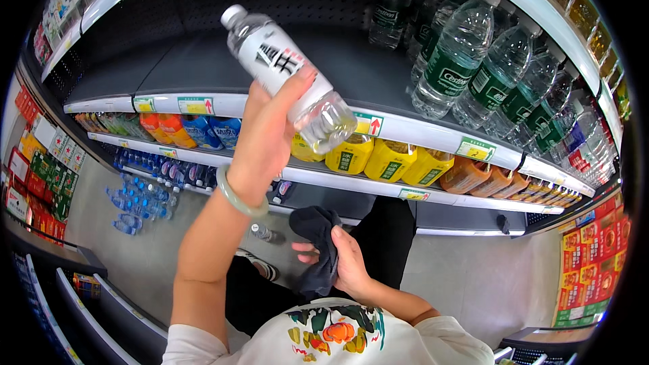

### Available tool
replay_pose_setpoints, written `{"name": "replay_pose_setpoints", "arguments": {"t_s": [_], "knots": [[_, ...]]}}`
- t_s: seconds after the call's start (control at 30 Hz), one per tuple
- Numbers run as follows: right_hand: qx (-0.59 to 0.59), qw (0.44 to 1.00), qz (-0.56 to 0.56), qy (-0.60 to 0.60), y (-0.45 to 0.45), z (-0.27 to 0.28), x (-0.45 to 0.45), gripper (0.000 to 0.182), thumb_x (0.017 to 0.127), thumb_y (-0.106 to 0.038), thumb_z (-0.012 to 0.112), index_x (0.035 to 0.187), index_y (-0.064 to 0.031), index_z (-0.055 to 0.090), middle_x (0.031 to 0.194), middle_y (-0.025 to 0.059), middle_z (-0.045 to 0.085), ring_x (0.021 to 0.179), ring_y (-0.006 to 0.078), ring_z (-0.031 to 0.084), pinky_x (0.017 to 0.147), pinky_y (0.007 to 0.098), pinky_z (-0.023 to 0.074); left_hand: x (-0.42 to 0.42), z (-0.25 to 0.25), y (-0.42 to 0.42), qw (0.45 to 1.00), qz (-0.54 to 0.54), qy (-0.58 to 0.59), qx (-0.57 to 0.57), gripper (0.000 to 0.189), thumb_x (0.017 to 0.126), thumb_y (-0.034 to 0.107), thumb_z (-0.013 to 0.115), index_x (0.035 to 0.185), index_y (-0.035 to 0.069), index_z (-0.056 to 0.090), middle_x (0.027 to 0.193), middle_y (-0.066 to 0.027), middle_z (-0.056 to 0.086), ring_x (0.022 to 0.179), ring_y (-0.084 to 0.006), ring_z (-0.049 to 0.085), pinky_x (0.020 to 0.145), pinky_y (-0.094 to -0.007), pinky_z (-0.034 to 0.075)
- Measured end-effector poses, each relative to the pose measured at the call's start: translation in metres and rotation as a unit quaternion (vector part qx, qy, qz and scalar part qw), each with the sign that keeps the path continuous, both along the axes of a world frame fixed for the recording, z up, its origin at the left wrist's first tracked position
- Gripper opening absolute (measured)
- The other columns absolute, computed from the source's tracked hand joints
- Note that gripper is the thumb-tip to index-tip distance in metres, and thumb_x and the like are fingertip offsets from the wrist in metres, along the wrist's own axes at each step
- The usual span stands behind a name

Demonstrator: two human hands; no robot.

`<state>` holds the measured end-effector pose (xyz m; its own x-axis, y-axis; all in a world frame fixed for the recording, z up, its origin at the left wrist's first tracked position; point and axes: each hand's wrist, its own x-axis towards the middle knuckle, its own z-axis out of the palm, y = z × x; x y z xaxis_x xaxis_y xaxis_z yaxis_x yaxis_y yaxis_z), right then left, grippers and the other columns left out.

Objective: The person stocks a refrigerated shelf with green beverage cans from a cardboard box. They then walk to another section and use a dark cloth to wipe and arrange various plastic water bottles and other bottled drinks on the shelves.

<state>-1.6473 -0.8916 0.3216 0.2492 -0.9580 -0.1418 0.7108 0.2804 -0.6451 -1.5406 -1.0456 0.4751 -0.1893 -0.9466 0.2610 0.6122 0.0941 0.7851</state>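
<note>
My left hand (pixel 266 134), a pale bangle on its wrist, grips a clear plastic bottle (pixel 286 73) with a white cap and a white label bearing writing. The bottle is tilted, cap toward the upper left, in front of the dark upper shelf (pixel 203 56). Lower down, near my lap, my right hand (pixel 350 261) holds a bunched dark grey cloth (pixel 314 243). Part of the cloth hides the fingers of that hand. Clear Cestbon water bottles (pixel 451 61) with green labels stand upright on the right part of the upper shelf.
Yellow-wrapped bottles (pixel 388 159) and orange-brown ones (pixel 464 175) fill the shelf below. Several blue-capped bottles (pixel 144 197) lie on the floor at left, and one bottle (pixel 261 232) is by my shoe (pixel 261 263). Red cartons (pixel 590 258) are stacked at right.
</note>
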Motion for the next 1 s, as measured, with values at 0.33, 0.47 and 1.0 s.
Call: {"name": "replay_pose_setpoints", "arguments": {"t_s": [0.33, 0.47, 1.0], "knots": [[0.055, 0.995, -0.058, 0.064, 0.011, -0.046, -0.035, 0.042, 0.097, -0.037, 0.045, 0.116, 0.0004, 0.05, 0.105, 0.0174, 0.062, 0.088, 0.0252, 0.065, 0.075, 0.0335, 0.055, -0.078, 0.022, -0.088, 0.962, 0.017, -0.179, -0.204, 0.067, 0.073, 0.015, 0.078, 0.117, -0.005, 0.033, 0.108, -0.0163, 0.054, 0.099, -0.0213, 0.058, 0.083, -0.0315, 0.05], [0.077, 0.994, -0.038, 0.06, 0.014, -0.056, -0.047, 0.045, 0.097, -0.037, 0.045, 0.121, 0.0009, 0.051, 0.11, 0.0137, 0.061, 0.089, 0.0213, 0.064, 0.077, 0.0307, 0.0522, -0.105, 0.014, -0.108, 0.93, 0.039, -0.25, -0.268, 0.077, 0.07, 0.015, 0.079, 0.12, -0.006, 0.024, 0.115, -0.0207, 0.047, 0.106, -0.0236, 0.054, 0.086, -0.0316, 0.049], [0.164, 0.986, -0.009, 0.029, 0.009, -0.086, -0.045, 0.044, 0.094, -0.041, 0.05, 0.118, -0.0036, 0.053, 0.099, 0.0161, 0.064, 0.08, 0.0227, 0.065, 0.067, 0.0323, 0.0538, -0.11, 0.017, -0.101, 0.856, 0.233, -0.318, -0.334, 0.102, 0.067, 0.027, 0.082, 0.133, -0.008, 0.012, 0.129, -0.0294, 0.034, 0.126, -0.0341, 0.037, 0.106, -0.0404, 0.03]]}}
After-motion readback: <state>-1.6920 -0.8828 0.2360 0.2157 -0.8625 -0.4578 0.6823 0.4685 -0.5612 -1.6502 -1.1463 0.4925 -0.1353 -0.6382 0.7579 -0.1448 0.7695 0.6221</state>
